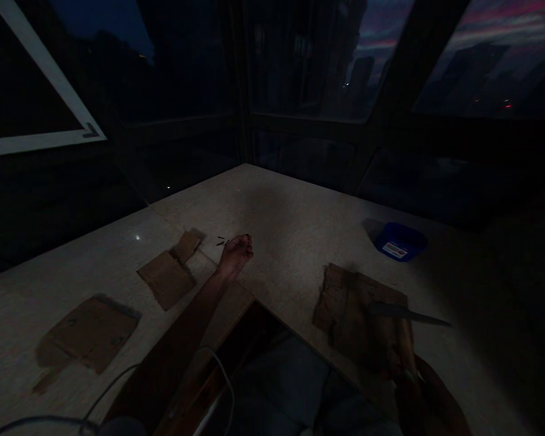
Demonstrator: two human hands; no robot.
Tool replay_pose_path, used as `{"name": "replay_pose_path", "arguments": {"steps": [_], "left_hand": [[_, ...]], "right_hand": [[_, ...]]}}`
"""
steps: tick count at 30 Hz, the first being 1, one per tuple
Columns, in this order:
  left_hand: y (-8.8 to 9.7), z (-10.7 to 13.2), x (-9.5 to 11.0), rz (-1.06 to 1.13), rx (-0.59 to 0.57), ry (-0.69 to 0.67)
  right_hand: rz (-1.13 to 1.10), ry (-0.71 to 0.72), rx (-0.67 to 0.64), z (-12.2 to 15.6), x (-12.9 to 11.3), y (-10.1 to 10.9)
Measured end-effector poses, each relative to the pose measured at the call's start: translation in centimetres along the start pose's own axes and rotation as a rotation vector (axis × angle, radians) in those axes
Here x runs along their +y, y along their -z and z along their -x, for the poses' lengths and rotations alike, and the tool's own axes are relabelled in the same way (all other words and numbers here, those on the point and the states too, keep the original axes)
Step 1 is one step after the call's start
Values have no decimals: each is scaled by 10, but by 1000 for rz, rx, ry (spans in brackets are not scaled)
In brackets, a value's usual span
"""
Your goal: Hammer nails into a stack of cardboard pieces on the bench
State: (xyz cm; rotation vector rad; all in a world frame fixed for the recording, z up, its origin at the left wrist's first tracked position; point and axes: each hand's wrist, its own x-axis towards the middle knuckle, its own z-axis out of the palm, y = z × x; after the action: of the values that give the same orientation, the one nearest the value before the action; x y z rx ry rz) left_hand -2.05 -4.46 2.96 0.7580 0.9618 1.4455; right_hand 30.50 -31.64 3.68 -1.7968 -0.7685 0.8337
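Observation:
My left hand (pixel 237 257) is over the middle of the pale countertop (pixel 295 236), its fingers curled together. Whatever is pinched in them is too small and dark to make out. Several small dark nail-like pieces (pixel 220 241) lie just left of those fingers. At the lower right, my right hand (pixel 420 381) is closed around the wooden handle of a hammer (pixel 406 345). The hammer's long metal head tapers to a point on the right and hangs above a torn piece of cardboard (pixel 345 303). Deep shadow hides most of my right fingers.
Two more cardboard scraps (pixel 166 280) (pixel 91 333) lie on the left. A blue plastic tub (pixel 400 242) with a white label stands at the right. A cable (pixel 227 378) loops near my left forearm. Dark windows border the counter, and a white-framed pane (pixel 40 142) juts in at upper left.

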Motion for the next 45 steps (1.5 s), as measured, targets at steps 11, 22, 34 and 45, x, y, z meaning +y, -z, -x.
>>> {"name": "replay_pose_path", "arguments": {"steps": [11,22,34,45], "left_hand": [[-134,69,-73,-209,-563,222],[-190,76,-155,-409,-677,11],[-182,73,-175,-547,-763,-117],[-180,72,-178,-806,-846,-379]], "right_hand": [[-30,-31,141,3,-8,17],[-204,-60,190,-16,1,-17],[-261,-176,213,-33,3,-32],[-254,-203,221,-33,1,-34]]}}
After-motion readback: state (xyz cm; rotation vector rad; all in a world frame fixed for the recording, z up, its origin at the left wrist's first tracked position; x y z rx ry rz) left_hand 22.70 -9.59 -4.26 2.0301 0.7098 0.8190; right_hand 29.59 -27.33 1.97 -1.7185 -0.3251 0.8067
